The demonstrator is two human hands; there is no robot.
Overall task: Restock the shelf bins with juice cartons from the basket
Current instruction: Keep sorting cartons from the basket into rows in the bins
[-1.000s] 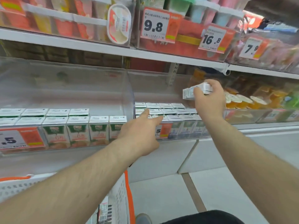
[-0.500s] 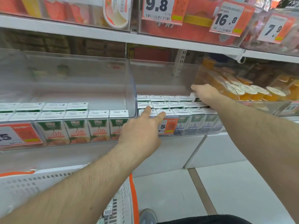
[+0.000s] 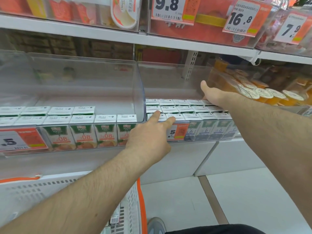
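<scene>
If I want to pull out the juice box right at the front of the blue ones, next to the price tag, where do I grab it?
Grab the front blue carton by its flat white top edges, grip coming straight down from above. The clear bin wall covers its face and neighbours press both sides, so only the top is free. Pinch front to back and lift.

Two bare forearms fill the frame, no sleeves anywhere, no watch, no rings, no gloves. The left hand (image 3: 148,139) comes in from the lower left on a long forearm with fine dark hair along its length. The right hand (image 3: 214,97), thumb clearly visible, comes in from the right edge, its forearm equally hairy. Bottom centre, a grey rounded shoe toe (image 3: 156,225), and beside it a strip of dark black clothing (image 3: 216,229).
</scene>
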